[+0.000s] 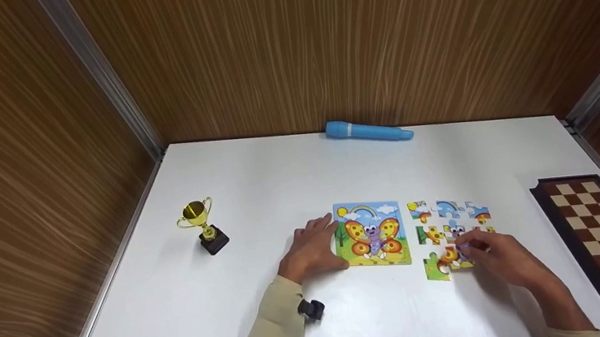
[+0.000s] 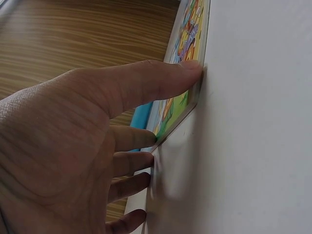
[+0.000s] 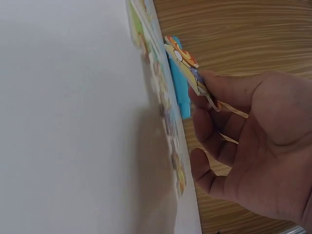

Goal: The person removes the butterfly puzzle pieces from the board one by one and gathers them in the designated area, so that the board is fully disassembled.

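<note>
A square butterfly picture board [image 1: 372, 233] lies flat on the white table [image 1: 258, 194]. My left hand [image 1: 321, 243] rests against the board's left edge, thumb [image 2: 187, 73] and straight fingers touching the rim [image 2: 195, 95]. To the right of the board lie several loose puzzle pieces [image 1: 448, 220]. My right hand [image 1: 464, 249] pinches one orange-and-purple piece [image 3: 187, 66] between thumb and fingers. That piece is tilted up off the table at the front of the loose group.
A blue torch [image 1: 368, 130] lies by the back wall. A small gold trophy [image 1: 202, 224] stands at the left. A brown chessboard [image 1: 598, 233] sits at the right edge. Wood-grain walls enclose the table on three sides.
</note>
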A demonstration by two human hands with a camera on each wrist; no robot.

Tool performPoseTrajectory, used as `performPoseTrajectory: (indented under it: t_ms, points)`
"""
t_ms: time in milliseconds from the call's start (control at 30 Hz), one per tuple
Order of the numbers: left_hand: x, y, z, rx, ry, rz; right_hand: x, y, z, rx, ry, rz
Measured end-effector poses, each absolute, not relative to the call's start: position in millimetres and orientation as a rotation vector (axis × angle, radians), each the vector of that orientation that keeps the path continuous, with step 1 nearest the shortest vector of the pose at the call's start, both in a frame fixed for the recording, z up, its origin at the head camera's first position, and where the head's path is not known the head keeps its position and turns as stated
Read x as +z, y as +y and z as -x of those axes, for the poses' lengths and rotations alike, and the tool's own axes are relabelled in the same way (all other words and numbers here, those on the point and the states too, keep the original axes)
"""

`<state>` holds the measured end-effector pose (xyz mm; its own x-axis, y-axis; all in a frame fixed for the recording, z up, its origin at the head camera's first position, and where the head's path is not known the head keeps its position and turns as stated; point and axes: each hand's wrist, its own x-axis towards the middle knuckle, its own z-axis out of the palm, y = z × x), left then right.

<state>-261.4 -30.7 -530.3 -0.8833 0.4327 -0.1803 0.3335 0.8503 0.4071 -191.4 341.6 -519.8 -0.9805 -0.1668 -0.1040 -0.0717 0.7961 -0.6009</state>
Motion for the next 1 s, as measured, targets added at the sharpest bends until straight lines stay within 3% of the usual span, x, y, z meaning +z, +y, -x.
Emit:
performPoseTrajectory:
  t_ms: [600, 1000]
  points:
    - [-530.5, -31.6, 262.8, 0.532, 2.740, -0.565, -529.0, 350.4, 184.2, -0.825, 2.796, 0.007]
    - [-531.1, -32.2, 263.6, 0.549, 2.744, -0.574, -518.7, 307.7, 203.8, -0.834, 2.882, 0.112]
